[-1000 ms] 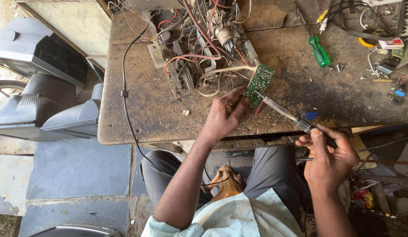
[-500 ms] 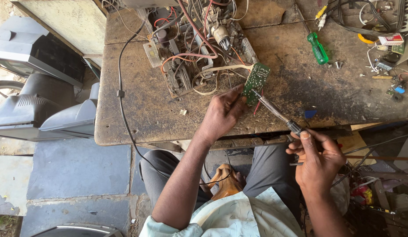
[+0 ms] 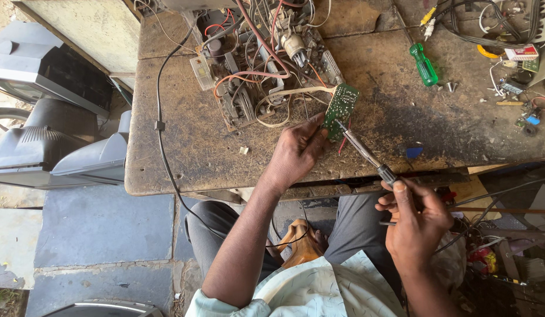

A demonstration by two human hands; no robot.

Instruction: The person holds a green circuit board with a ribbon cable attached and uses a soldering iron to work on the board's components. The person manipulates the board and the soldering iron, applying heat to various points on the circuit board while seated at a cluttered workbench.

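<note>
My left hand (image 3: 296,151) pinches the lower edge of a small green circuit board (image 3: 341,104), holding it tilted above a worn wooden workbench (image 3: 184,135). My right hand (image 3: 414,222) grips the dark handle of a soldering iron (image 3: 366,154), below the bench edge. The iron's metal tip touches the lower part of the green board. Cream and orange wires run from the board to an opened electronics chassis (image 3: 263,64) full of parts and tangled wiring at the back of the bench.
A green-handled screwdriver (image 3: 424,63) lies at the back right, next to loose cables (image 3: 483,23) and small parts. A black cord (image 3: 161,126) hangs over the bench's left side. Grey television casings (image 3: 55,141) stand on the floor at left.
My right hand with the soldering iron has moved slightly left, bringing the tip onto the board. My left hand stays on the green board.
</note>
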